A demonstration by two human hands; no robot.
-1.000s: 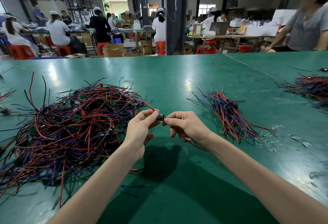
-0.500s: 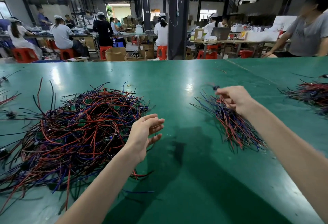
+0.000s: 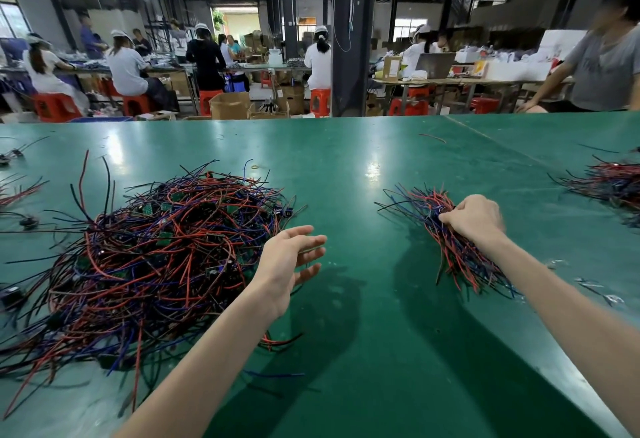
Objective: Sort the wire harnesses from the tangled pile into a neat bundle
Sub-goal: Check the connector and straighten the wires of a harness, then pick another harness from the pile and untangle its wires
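A big tangled pile (image 3: 145,257) of red, blue and black wire harnesses with small green boards lies on the left of the green table (image 3: 346,167). A smaller, aligned bundle (image 3: 450,247) of the same wires lies at the right centre. My left hand (image 3: 289,261) hovers at the pile's right edge, fingers spread and holding nothing. My right hand (image 3: 472,217) rests on the bundle's far end, its fingers curled down onto the wires and their dark connectors. Whether it still pinches a harness there is hidden by the fingers.
Another wire heap (image 3: 609,184) lies at the table's right edge, with a person in a grey shirt (image 3: 602,70) behind it. Stray wires (image 3: 17,191) lie at the far left. Clear plastic scraps (image 3: 595,288) lie right of my right forearm. Workers sit at benches beyond the table.
One second ago both hands held one harness connector at the table's centre. My right hand carried it right and lowered it onto the bundle. My left hand let go and stayed by the pile.
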